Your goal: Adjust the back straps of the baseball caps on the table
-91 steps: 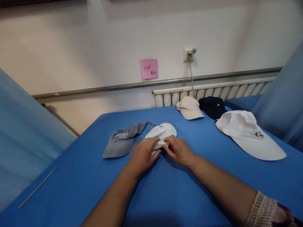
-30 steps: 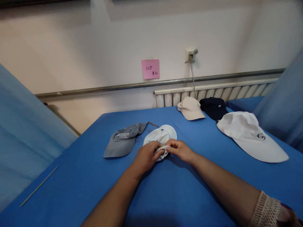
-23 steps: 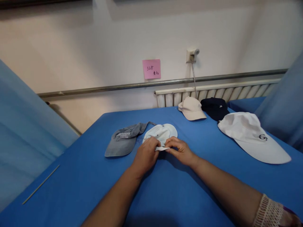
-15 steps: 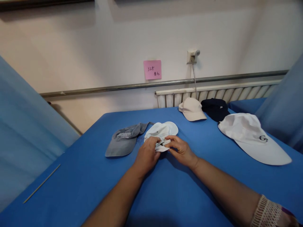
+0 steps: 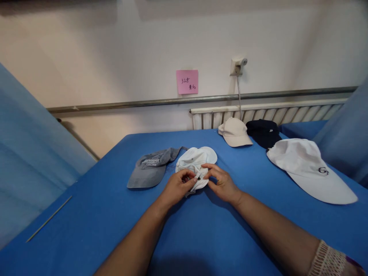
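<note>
A pale, whitish baseball cap [image 5: 193,156] lies in the middle of the blue-covered table, its brim pointing away from me. My left hand [image 5: 179,186] pinches the strap at the cap's near edge between thumb and fingers. From the other side my right hand [image 5: 221,184] grips the same edge near a small dark spot, fingers bent. Part of the strap is hidden under my fingers. Just left of this cap rests a grey baseball cap [image 5: 151,168] with white lettering, its loose strap reaching toward the pale one.
At the back right sit a beige cap [image 5: 234,132] and a navy cap [image 5: 264,132]. A large white cap [image 5: 301,161] lies nearer on the right. A thin stick [image 5: 48,219] lies at the left edge. Behind are a radiator [image 5: 276,113] and a metal rail [image 5: 138,103]; blue curtains [image 5: 31,153] hang at both sides.
The pale cap's near edge, earlier folded up between my hands, now lies flatter with the strap exposed. My left fingers have shifted onto the strap. The other caps keep their places.
</note>
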Demonstrator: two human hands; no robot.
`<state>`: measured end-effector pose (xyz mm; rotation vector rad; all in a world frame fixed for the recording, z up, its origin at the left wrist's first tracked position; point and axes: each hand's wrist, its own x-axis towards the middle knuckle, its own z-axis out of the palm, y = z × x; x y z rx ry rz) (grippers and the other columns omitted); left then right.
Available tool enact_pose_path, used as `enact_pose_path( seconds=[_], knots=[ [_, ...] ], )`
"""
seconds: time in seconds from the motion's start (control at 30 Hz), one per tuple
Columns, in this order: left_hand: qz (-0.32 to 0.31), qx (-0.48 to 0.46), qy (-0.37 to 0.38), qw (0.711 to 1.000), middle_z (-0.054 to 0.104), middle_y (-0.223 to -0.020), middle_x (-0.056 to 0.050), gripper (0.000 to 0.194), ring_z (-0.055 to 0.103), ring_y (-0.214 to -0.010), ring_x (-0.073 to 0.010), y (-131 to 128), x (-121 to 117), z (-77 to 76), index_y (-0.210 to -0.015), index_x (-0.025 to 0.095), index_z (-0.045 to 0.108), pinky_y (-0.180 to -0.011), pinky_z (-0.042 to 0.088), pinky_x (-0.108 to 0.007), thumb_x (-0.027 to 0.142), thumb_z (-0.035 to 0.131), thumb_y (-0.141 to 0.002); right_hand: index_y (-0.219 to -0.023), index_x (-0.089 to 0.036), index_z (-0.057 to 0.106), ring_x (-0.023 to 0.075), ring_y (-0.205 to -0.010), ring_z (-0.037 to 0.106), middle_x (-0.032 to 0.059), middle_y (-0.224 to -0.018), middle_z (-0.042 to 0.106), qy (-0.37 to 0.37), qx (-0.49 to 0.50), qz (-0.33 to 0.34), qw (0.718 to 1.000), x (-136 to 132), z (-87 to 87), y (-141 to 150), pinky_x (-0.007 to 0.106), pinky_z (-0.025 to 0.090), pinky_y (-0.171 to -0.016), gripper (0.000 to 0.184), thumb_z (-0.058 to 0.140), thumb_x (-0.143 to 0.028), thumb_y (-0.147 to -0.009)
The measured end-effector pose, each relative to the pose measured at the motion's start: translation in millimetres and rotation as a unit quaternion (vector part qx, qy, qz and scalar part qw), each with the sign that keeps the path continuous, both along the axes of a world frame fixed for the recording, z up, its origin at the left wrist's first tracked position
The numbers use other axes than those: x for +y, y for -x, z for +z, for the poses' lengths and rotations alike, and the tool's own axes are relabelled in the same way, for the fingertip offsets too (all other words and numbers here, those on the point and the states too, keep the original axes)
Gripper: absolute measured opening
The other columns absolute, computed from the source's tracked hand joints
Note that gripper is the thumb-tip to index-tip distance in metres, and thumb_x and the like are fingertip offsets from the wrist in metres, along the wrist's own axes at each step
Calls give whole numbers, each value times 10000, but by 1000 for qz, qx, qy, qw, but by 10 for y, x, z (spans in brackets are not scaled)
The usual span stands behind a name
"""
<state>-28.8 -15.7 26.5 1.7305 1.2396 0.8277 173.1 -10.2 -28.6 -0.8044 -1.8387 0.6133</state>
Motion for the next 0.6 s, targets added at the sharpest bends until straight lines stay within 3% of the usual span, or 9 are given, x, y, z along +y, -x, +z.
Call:
enact_pose_path(
  seconds=[0.13, 0.27, 0.43, 0.6],
  knots=[
    [13, -1, 27, 1000, 589, -677, 6, 214, 504, -567, -107, -7, -4, -63, -810, 147, 613, -511, 382, -216, 334, 678, -730, -892, -214, 629, 225, -1218, 556, 95, -1314, 575, 19, -12, 15, 1000, -33, 19, -2, 455, 432, -1026, 222, 537, -48, -776],
    [28, 59, 14, 998, 554, -619, 46, 167, 487, -537, -106, -16, -7, -161, -815, 168, 582, -500, 345, -214, 279, 656, -713, -880, -216, 632, 226, -1211, 555, 86, -1307, 571, 72, -7, 26, 997, -38, -31, 10, 459, 419, -1034, 239, 549, -41, -741],
    [40, 124, -55, 990, 604, -699, 29, 180, 531, -617, -132, -26, -17, -250, -869, 178, 602, -560, 367, -236, 273, 646, -722, -883, -198, 638, 190, -978, 643, 99, -1266, 559, 149, 35, 47, 987, -18, -123, 49, 343, 527, -796, 242, 541, -47, -721],
    [26, 141, -62, 988, 639, -760, 11, 206, 556, -663, -147, -28, -45, -267, -907, 185, 623, -582, 378, -240, 308, 653, -745, -860, -195, 631, 145, -758, 605, 76, -1142, 613, 162, -3, -2, 987, -49, -77, 63, 292, 487, -664, 194, 561, -77, -722]
  ],
)
